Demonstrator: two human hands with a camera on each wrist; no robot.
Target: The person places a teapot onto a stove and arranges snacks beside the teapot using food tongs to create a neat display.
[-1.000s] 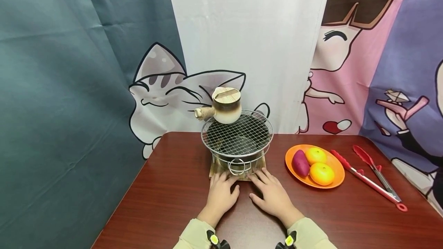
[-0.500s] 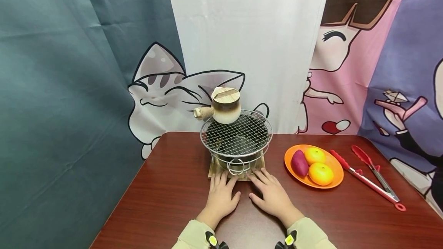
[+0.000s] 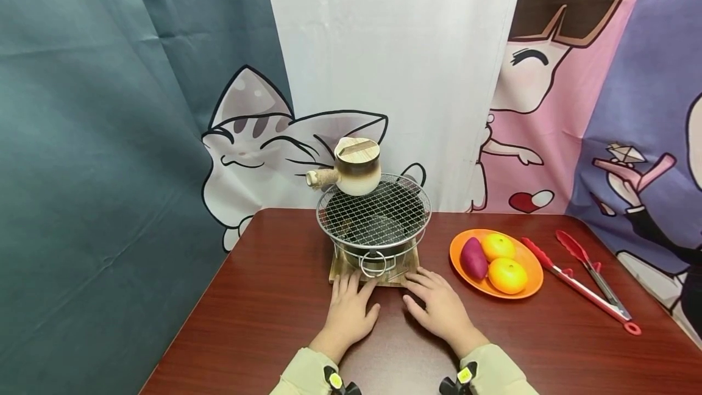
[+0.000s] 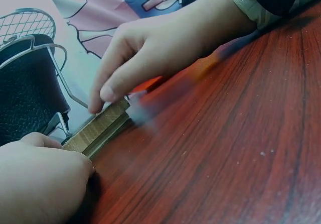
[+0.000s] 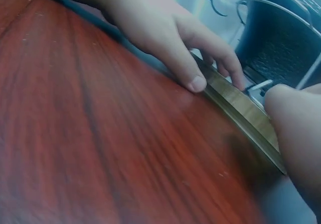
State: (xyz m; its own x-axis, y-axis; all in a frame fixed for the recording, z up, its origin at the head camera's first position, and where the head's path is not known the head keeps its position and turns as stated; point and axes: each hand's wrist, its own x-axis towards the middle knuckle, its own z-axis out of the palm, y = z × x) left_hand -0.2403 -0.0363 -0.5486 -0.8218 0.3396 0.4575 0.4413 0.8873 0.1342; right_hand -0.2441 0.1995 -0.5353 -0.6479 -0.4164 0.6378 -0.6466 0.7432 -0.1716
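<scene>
A round tabletop grill with a wire mesh top (image 3: 375, 224) stands on a square wooden board (image 3: 390, 279) in the head view. A small lidded pot (image 3: 359, 178) with a side handle sits at the back of the mesh. My left hand (image 3: 350, 313) lies with extended fingers over the board's front left edge. My right hand (image 3: 439, 306), fingers spread and relaxed, has its fingertips at the front right corner. In the left wrist view, the right hand's thumb and fingers touch the board's edge (image 4: 98, 128). Neither hand is curled around anything.
To the right, an orange plate (image 3: 534, 276) holds a purple sweet potato (image 3: 474, 259) and two orange citrus fruits (image 3: 507, 275). Red-tipped tongs (image 3: 589, 291) lie spread beyond it. A cartoon-printed curtain (image 3: 411, 78) hangs behind the brown wooden table (image 3: 263, 297).
My right hand has shifted slightly right, from the board's front edge toward its right corner. The left hand, grill and pot look unmoved.
</scene>
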